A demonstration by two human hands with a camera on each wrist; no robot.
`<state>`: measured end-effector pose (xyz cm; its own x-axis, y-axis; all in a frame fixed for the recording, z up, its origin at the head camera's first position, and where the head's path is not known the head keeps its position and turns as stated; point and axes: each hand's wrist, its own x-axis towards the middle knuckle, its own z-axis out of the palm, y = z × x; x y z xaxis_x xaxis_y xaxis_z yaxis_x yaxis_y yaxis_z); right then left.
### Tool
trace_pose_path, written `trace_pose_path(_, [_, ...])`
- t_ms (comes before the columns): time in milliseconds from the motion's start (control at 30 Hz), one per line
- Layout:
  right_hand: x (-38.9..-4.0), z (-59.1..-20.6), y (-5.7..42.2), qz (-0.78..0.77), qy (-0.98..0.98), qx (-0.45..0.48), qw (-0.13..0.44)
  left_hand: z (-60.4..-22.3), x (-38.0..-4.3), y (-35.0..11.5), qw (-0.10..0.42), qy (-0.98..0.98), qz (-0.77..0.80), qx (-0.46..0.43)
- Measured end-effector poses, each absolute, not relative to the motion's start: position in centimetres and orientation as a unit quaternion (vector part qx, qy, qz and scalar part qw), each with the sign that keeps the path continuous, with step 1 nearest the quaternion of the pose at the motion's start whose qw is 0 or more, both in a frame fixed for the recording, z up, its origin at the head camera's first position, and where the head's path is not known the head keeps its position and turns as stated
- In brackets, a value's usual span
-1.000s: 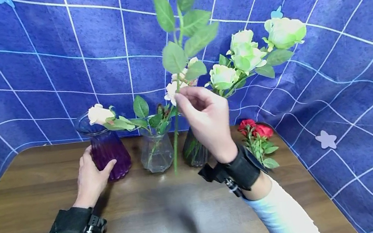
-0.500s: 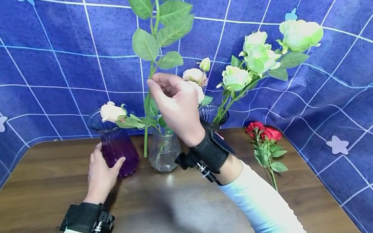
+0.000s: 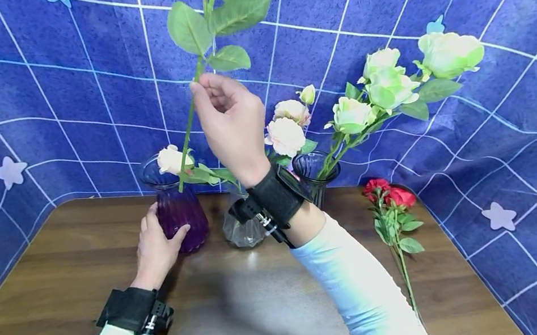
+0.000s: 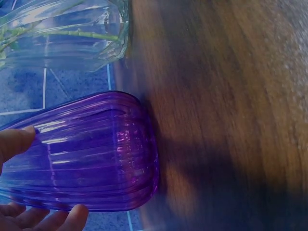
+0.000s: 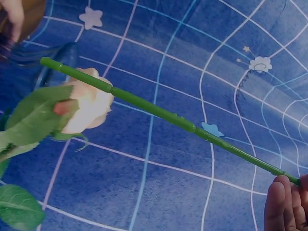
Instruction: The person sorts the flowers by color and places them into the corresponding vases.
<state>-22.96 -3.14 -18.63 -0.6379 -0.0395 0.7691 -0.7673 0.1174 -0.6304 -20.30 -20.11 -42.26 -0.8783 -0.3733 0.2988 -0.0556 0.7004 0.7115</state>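
Observation:
My left hand [image 3: 158,246] holds the lower body of a purple ribbed glass vase [image 3: 179,214]. In the left wrist view, the thumb lies on one side of the vase and the fingers on the other. My right hand [image 3: 233,121] pinches a green leafy flower stem [image 3: 188,127] below its leaves. The top of that stem is cut off by the head view's upper edge. Its bare lower end [image 5: 53,65] hangs in front of the purple vase's rim, near a cream rose [image 3: 172,159] that leans out of a clear glass vase [image 3: 243,231].
A dark glass vase [image 3: 317,172] to the right holds pale green roses [image 3: 387,82]. Pinkish-white flowers [image 3: 286,133] rise beside it, their lower part hidden by my right arm. Red flowers [image 3: 396,198] lie on the wooden table [image 3: 80,257] at right. A blue patterned cloth [image 3: 99,99] hangs behind.
My right hand has carried the stem left and up, from by the clear vase to over the purple vase's rim. The left hand keeps its hold on the purple vase. The head view has shifted slightly.

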Motion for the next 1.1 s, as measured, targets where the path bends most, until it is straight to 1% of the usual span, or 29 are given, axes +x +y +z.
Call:
trace_pose_path(433, [-23.1, -17.5, -4.8, 0.588, -0.689, 0.286, 0.312, -42.1, -20.3, -20.2, 0.210, -0.900, -0.364, 0.117])
trace_pose_path(667, [-23.5, -18.0, -5.9, 0.600, -0.681, 0.294, 0.301, -42.1, -20.3, -20.3, 0.213, -0.900, -0.365, 0.111])
trace_pose_path(867, [-23.9, -18.6, -6.6, 0.582, -0.696, 0.294, 0.301, -42.3, -20.3, -20.2, 0.230, -0.895, -0.366, 0.106])
trace_pose_path(1100, [-24.1, -19.4, -7.7, 0.547, -0.747, 0.266, 0.269, -42.4, -20.2, -20.2, 0.234, -0.895, -0.364, 0.108])
